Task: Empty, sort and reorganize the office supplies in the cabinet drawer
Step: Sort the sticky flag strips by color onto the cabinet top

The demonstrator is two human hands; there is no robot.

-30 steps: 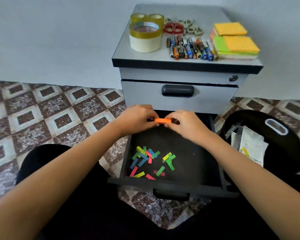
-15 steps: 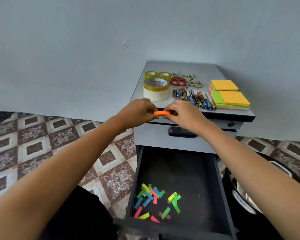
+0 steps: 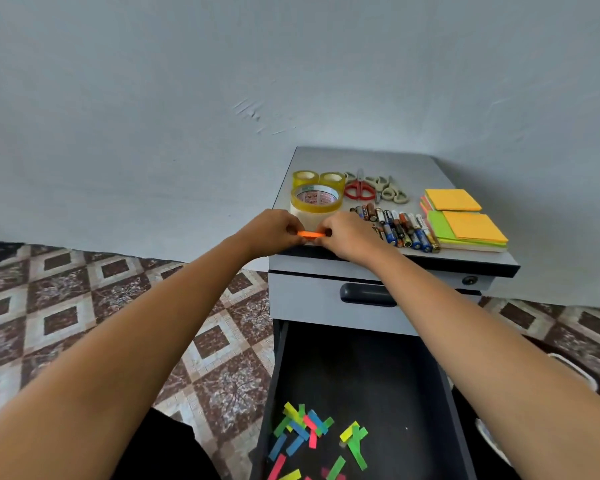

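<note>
My left hand (image 3: 270, 231) and my right hand (image 3: 349, 235) together pinch a small stack of orange sticky tabs (image 3: 311, 234) at its two ends, just above the front left edge of the grey cabinet top (image 3: 388, 161). Below, the open black drawer (image 3: 378, 382) holds several loose coloured paper tabs (image 3: 312, 433) near its front. On the cabinet top lie tape rolls (image 3: 316, 197), scissors (image 3: 374, 189), a row of batteries (image 3: 400, 228) and stacks of sticky notes (image 3: 465, 223).
The closed upper drawer with a dark handle (image 3: 368, 294) sits under the top. A patterned tile floor (image 3: 84, 306) spreads to the left. A black bag with white items (image 3: 568, 372) lies right of the drawer. A plain wall stands behind.
Both hands have lifted the orange tabs from above the open drawer up to the front edge of the cabinet top. My view has tilted upward.
</note>
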